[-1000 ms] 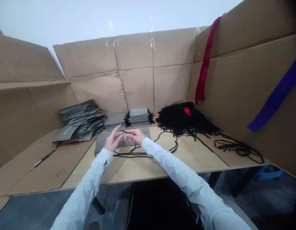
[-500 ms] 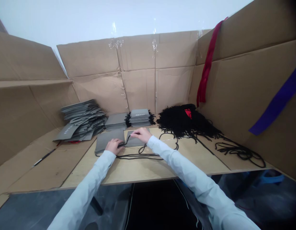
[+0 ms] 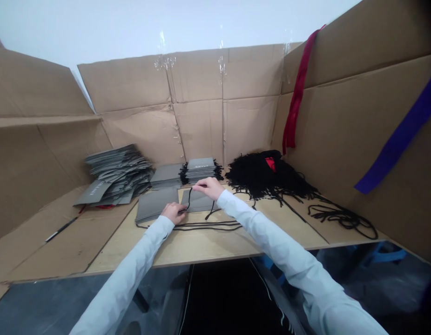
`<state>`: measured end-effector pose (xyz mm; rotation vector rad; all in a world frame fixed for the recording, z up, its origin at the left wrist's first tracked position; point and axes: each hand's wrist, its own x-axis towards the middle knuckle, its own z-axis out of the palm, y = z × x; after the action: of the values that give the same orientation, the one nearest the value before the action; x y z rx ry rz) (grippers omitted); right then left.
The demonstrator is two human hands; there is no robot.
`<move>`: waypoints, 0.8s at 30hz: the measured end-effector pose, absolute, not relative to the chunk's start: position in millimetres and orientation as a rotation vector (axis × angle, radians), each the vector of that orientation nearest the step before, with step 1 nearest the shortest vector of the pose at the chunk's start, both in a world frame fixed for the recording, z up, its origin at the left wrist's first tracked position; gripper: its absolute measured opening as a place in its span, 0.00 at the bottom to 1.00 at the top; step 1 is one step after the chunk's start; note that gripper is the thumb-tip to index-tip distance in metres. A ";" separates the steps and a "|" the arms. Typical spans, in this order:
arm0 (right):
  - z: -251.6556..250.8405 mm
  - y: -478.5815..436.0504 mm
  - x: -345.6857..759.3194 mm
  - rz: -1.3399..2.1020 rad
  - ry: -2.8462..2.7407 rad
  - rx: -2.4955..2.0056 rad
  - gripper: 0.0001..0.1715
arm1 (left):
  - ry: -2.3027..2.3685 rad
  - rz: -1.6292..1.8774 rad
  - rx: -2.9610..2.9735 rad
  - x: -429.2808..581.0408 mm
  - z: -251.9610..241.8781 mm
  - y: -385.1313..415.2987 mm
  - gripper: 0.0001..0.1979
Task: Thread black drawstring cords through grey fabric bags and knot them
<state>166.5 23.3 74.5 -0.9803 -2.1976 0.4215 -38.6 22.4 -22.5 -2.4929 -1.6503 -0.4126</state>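
A flat grey paper bag (image 3: 156,204) lies on the wooden tabletop (image 3: 208,242) in front of me. My left hand (image 3: 174,212) presses on its near right edge, fingers closed around a black cord (image 3: 188,199). A little above the bag's far edge, my right hand (image 3: 209,186) pinches the same cord, which hangs down in a loop toward my left hand. More lengths of black cord (image 3: 208,226) trail along the table just in front of the bag.
A tall pile of grey bags (image 3: 114,173) sits at the left, and a neat stack with cords (image 3: 200,170) at the back. A heap of black cords (image 3: 267,176) lies to the right. Cardboard walls (image 3: 201,102) surround the table, with a red ribbon (image 3: 295,97) and a purple ribbon (image 3: 397,139).
My hands have parted: the left went down onto the bag's near edge, the right moved away to the far edge and lifted slightly, drawing the cord up.
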 end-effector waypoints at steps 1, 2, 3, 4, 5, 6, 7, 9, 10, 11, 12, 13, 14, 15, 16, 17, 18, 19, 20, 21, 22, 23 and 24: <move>75.1 23.0 165.9 0.409 -2.196 -0.979 0.13 | -1.654 -0.387 -2.483 -35.5 -21.8 22.7 0.15; 75.7 22.9 165.9 0.394 -2.198 -0.975 0.13 | -1.661 -0.375 -2.466 -32.6 -20.5 22.4 0.14; 76.4 23.3 166.8 0.378 -2.205 -0.968 0.13 | -1.669 -0.373 -2.444 -30.3 -18.8 21.6 0.14; 77.4 24.1 169.0 0.359 -2.214 -0.963 0.13 | -1.679 -0.382 -2.414 -28.9 -16.8 20.3 0.15; 79.0 25.4 172.8 0.336 -2.217 -0.961 0.13 | -1.687 -0.398 -2.374 -29.0 -14.9 18.6 0.15; 81.1 27.2 178.4 0.309 -2.200 -0.964 0.13 | -1.694 -0.413 -2.329 -30.8 -13.2 16.6 0.15; 84.0 29.3 185.9 0.276 -2.158 -0.973 0.13 | -1.704 -0.424 -2.280 -34.7 -11.9 14.5 0.16; 91.7 33.6 205.2 0.192 -1.959 -0.999 0.15 | -1.749 -0.450 -2.176 -48.8 -11.1 10.1 0.16; 96.1 35.4 216.1 0.147 -1.830 -1.016 0.16 | -1.792 -0.465 -2.126 -58.5 -11.5 7.8 0.15; 100.2 36.6 226.8 0.108 -1.754 -1.034 0.17 | -1.849 -0.485 -2.080 -69.1 -12.3 5.4 0.15; 103.8 37.4 236.9 0.083 -1.731 -1.048 0.16 | -1.909 -0.509 -2.050 -80.0 -13.1 2.8 0.16; 106.6 37.7 245.6 0.063 -1.732 -1.054 0.16 | -1.968 -0.545 -2.020 -90.1 -13.7 -0.1 0.15; 108.3 37.6 252.6 0.050 -1.748 -1.056 0.15 | -2.005 -0.601 -1.970 -98.6 -13.7 -3.3 0.15; 109.1 37.3 257.6 0.045 -1.770 -1.055 0.15 | -1.997 -0.690 -1.894 -104.5 -12.8 -6.8 0.15; 109.0 36.9 260.5 0.045 -1.787 -1.052 0.15 | -1.957 -0.801 -1.806 -107.4 -11.0 -10.5 0.16; 108.3 36.5 261.5 0.049 -1.799 -1.051 0.15 | -1.900 -0.909 -1.731 -106.8 -8.2 -14.2 0.20; 107.2 36.1 260.7 0.055 -1.809 -1.051 0.15 | -1.838 -0.998 -1.695 -102.6 -4.4 -17.8 0.24; 106.0 35.7 258.2 0.063 -1.822 -1.048 0.15 | -1.778 -1.066 -1.715 -94.8 0.1 -21.0 0.27; 104.9 35.1 254.5 0.073 -1.840 -1.040 0.15 | -1.718 -1.126 -1.778 -83.7 5.3 -23.9 0.28; 104.0 34.1 249.7 0.083 -1.863 -1.026 0.15 | -1.678 -1.190 -1.857 -69.7 10.9 -26.2 0.27; 103.5 32.7 244.3 0.096 -1.892 -1.006 0.15 | -1.660 -1.250 -1.958 -53.4 16.7 -27.9 0.24; 103.4 30.7 238.5 0.112 -1.927 -0.979 0.15 | -1.672 -1.309 -2.079 -35.6 22.7 -29.0 0.20; 103.5 28.1 232.6 0.127 -1.963 -0.951 0.15 | -1.711 -1.388 -2.198 -16.9 28.7 -29.6 0.18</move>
<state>232.6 28.1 103.5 -0.9515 -1.9629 0.1274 -16.9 -29.6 28.7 -2.1985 -1.7108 -1.3878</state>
